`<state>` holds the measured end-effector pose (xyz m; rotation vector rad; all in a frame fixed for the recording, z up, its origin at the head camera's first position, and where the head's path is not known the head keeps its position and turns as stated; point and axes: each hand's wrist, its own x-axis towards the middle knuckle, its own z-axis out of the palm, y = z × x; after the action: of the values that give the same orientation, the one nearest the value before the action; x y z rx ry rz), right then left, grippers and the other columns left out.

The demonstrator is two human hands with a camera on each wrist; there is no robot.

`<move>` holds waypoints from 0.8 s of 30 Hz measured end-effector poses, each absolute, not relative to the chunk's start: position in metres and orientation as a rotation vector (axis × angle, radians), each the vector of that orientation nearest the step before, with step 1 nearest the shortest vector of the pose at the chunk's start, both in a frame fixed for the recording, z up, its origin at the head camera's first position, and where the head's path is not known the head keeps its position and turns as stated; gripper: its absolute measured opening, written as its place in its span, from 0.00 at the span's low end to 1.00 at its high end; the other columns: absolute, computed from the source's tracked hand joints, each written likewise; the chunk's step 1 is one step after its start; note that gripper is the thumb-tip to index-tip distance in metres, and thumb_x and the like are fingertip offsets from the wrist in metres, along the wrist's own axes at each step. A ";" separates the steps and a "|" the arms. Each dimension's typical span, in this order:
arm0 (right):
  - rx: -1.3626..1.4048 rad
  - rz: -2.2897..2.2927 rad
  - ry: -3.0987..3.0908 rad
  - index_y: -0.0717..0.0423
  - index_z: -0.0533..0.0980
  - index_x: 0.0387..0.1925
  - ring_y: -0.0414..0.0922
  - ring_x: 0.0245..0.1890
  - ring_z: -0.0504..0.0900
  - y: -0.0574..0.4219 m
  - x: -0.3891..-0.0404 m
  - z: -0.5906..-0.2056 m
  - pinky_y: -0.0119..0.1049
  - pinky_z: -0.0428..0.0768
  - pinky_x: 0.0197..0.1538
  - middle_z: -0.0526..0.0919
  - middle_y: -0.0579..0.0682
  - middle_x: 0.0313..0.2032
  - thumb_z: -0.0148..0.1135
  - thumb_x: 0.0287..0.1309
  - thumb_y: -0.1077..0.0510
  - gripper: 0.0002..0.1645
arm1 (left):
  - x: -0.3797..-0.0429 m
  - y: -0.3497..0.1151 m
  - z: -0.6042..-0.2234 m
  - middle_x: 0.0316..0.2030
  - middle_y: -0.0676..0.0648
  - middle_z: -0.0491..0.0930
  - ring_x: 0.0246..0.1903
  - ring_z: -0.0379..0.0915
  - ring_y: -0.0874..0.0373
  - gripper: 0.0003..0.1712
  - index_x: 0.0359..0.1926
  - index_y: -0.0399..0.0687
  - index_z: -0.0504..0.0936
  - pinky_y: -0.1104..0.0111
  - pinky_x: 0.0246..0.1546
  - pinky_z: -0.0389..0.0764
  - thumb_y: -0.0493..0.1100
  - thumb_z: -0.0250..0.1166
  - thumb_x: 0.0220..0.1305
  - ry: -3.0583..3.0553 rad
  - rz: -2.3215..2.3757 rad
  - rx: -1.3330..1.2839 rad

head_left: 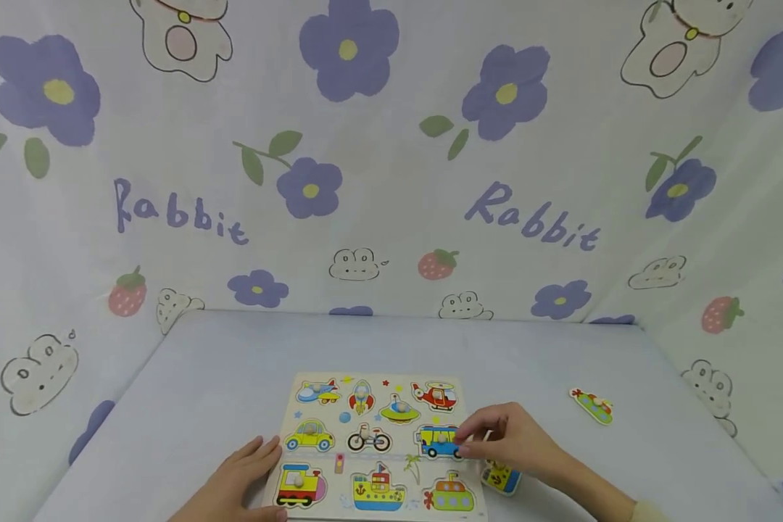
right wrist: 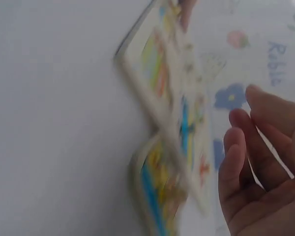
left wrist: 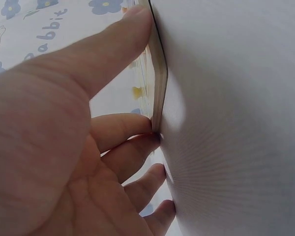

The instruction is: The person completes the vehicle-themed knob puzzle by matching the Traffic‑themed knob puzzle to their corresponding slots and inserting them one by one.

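Note:
A wooden peg puzzle board point(head_left: 339, 462) with printed vehicles lies flat on the table. My left hand point(head_left: 238, 482) holds its near left corner, with the thumb on the front edge and the fingers against the left edge. My right hand point(head_left: 512, 442) hovers by the board's right edge. The fingertips overlap the knobbed bus piece point(head_left: 436, 441) in the head view; in the right wrist view the loosely bent fingers point(right wrist: 233, 157) hold nothing. Below that hand a ship piece point(head_left: 501, 480) lies partly hidden beside the board.
A submarine piece point(head_left: 591, 406) lies apart on the right of the table. Knobbed pieces such as the train point(head_left: 300, 487) and the helicopter point(head_left: 434, 396) sit in the board. The ship picture point(head_left: 380, 491) and submarine picture point(head_left: 453, 497) show no knobs. A patterned cloth point(head_left: 391, 145) hangs behind.

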<state>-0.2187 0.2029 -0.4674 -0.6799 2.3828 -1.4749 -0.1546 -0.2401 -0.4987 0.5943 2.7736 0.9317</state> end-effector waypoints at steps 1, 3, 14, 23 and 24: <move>-0.676 -1.453 2.387 0.51 0.86 0.39 0.44 0.26 0.76 0.213 -0.221 -0.470 0.30 0.75 0.27 0.86 0.48 0.34 0.74 0.54 0.54 0.10 | -0.154 -0.240 -0.497 0.69 0.36 0.62 0.69 0.47 0.30 0.57 0.68 0.29 0.66 0.35 0.61 0.56 0.65 0.74 0.50 2.771 0.935 0.585; -0.696 -1.430 2.368 0.51 0.86 0.40 0.44 0.25 0.77 0.229 -0.225 -0.476 0.30 0.76 0.27 0.86 0.50 0.34 0.74 0.53 0.56 0.11 | -0.154 -0.240 -0.495 0.70 0.36 0.62 0.69 0.47 0.30 0.57 0.68 0.29 0.66 0.34 0.61 0.56 0.64 0.74 0.50 2.769 0.945 0.581; -0.881 -1.467 2.141 0.59 0.85 0.44 0.37 0.26 0.76 0.273 -0.240 -0.498 0.25 0.74 0.26 0.86 0.59 0.36 0.75 0.50 0.64 0.16 | -0.154 -0.242 -0.496 0.68 0.34 0.64 0.68 0.50 0.29 0.55 0.66 0.28 0.68 0.35 0.60 0.58 0.65 0.73 0.51 2.807 0.883 0.623; -0.857 -1.418 2.164 0.59 0.85 0.43 0.37 0.24 0.76 0.278 -0.246 -0.499 0.24 0.72 0.25 0.85 0.58 0.33 0.74 0.51 0.63 0.15 | -0.158 -0.240 -0.498 0.69 0.34 0.63 0.68 0.49 0.29 0.56 0.67 0.29 0.67 0.34 0.60 0.57 0.65 0.73 0.51 2.777 0.908 0.610; -0.869 -1.411 2.166 0.59 0.85 0.42 0.36 0.24 0.75 0.278 -0.247 -0.499 0.24 0.72 0.25 0.85 0.58 0.32 0.75 0.50 0.63 0.15 | -0.158 -0.240 -0.498 0.69 0.35 0.63 0.68 0.49 0.29 0.56 0.67 0.29 0.67 0.34 0.60 0.57 0.65 0.73 0.51 2.779 0.906 0.610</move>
<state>-0.2468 0.2777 -0.4994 -0.8692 2.1662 -1.4112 -0.1577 -0.2402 -0.4984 0.6096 2.7795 0.9057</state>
